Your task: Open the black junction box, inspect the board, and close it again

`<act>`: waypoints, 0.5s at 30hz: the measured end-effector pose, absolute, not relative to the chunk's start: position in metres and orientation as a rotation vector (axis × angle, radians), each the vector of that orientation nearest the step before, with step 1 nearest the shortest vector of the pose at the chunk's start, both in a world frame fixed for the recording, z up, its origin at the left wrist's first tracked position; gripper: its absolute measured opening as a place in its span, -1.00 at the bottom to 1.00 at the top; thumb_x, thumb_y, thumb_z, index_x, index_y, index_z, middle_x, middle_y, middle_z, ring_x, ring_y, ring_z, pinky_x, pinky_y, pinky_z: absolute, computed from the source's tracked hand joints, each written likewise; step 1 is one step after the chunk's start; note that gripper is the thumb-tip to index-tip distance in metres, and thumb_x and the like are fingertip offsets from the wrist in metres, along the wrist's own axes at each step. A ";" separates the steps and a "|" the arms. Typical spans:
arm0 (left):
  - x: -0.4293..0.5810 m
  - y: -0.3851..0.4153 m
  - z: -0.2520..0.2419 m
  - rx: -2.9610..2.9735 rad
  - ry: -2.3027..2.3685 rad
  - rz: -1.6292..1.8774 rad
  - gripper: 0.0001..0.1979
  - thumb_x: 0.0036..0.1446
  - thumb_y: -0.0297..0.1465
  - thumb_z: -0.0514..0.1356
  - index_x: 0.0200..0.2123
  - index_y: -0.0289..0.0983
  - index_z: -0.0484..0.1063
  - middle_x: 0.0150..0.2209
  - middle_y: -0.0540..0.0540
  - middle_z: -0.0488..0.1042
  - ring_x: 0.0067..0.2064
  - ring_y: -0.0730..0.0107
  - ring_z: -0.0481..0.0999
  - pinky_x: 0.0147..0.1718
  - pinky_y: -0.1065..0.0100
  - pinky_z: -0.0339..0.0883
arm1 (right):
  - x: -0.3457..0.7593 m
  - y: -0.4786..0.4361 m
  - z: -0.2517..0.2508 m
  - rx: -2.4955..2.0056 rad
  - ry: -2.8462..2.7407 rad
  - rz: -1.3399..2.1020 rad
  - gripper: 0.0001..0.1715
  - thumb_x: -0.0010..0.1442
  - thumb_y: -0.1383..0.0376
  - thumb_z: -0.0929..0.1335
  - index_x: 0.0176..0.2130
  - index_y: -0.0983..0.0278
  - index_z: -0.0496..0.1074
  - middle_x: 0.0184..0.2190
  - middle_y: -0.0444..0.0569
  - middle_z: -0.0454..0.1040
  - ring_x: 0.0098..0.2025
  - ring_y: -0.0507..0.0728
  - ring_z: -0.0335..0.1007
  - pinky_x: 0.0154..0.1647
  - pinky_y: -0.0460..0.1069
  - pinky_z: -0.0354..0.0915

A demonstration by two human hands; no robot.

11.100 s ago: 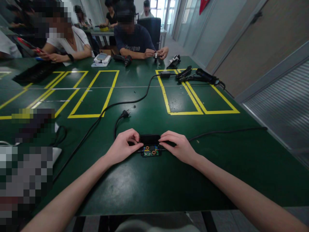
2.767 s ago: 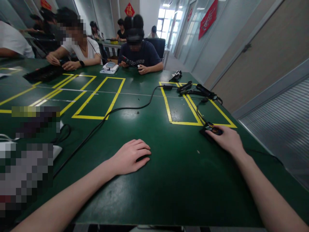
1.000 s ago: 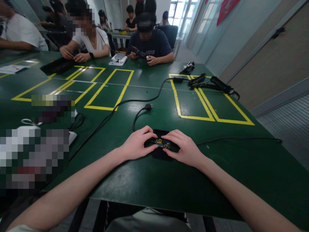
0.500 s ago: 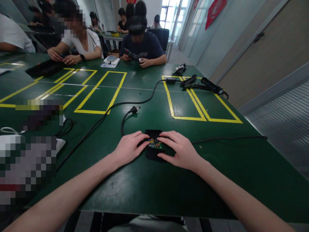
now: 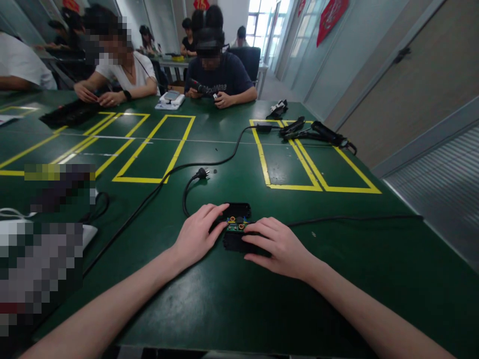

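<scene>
A small green circuit board [image 5: 237,226] with copper-wound coils lies between two black plastic case halves, as in an opened power adapter. My left hand [image 5: 198,230] grips the left end of the upper case half [image 5: 240,208], index finger on top and thumb by the board's left edge. On the other side, my right hand [image 5: 282,245] has its thumb and fingers around the right end of the lower case half [image 5: 232,243], with the index finger at the board's right end. The fingers partly hide both ends.
A black cord with a plug [image 5: 202,173] curves out beyond my left hand; another cord [image 5: 348,219] runs right. A long cable [image 5: 149,192] crosses the green table [image 5: 187,309]. Black parts [image 5: 325,133] lie far right. Two people sit opposite, hands busy. Blurred items stand left.
My right hand has shifted down toward the lower case half, uncovering more of the upper half. My left fingertips have drawn slightly left off the board. The view has tilted a little.
</scene>
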State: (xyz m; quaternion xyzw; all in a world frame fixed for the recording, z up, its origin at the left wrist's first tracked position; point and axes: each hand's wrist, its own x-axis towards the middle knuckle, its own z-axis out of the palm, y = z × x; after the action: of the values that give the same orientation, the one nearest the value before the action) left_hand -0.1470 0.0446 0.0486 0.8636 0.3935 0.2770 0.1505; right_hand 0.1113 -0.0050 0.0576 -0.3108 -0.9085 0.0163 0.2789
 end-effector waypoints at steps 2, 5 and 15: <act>-0.147 0.044 0.049 2.485 1.118 0.808 -0.64 0.46 -0.37 0.12 0.26 -0.18 0.38 -0.02 -0.13 0.54 -0.01 0.20 0.58 0.03 0.17 0.55 | 0.113 -0.005 0.058 -0.857 -2.390 0.041 -0.70 0.40 0.13 0.41 -0.01 0.28 0.52 -0.06 0.15 0.61 -0.10 0.22 0.51 -0.14 0.12 0.41; -0.149 0.044 0.050 2.456 1.115 0.814 -0.62 0.43 -0.37 0.13 0.27 -0.18 0.38 0.00 -0.14 0.53 0.00 0.19 0.57 0.05 0.12 0.55 | 0.118 -0.003 0.060 -0.971 -2.301 0.075 -0.72 0.36 0.19 0.41 0.01 0.28 0.51 -0.06 0.16 0.58 -0.11 0.23 0.50 -0.15 0.13 0.43; -0.153 0.043 0.057 2.415 1.061 0.694 -0.50 0.29 -0.26 0.27 0.25 -0.24 0.42 0.09 -0.23 0.51 0.10 0.04 0.52 0.11 0.00 0.51 | 0.118 -0.003 0.057 -1.196 -2.246 0.244 -0.53 0.27 0.18 0.48 0.13 0.22 0.48 -0.02 0.16 0.56 -0.06 0.32 0.49 -0.09 0.24 0.47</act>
State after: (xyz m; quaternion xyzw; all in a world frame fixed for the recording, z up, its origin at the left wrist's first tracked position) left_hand -0.1527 0.0430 0.0573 0.8665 0.3808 0.2488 0.2054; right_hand 0.1175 -0.0026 0.0568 -0.4479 -0.8413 0.0912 0.2885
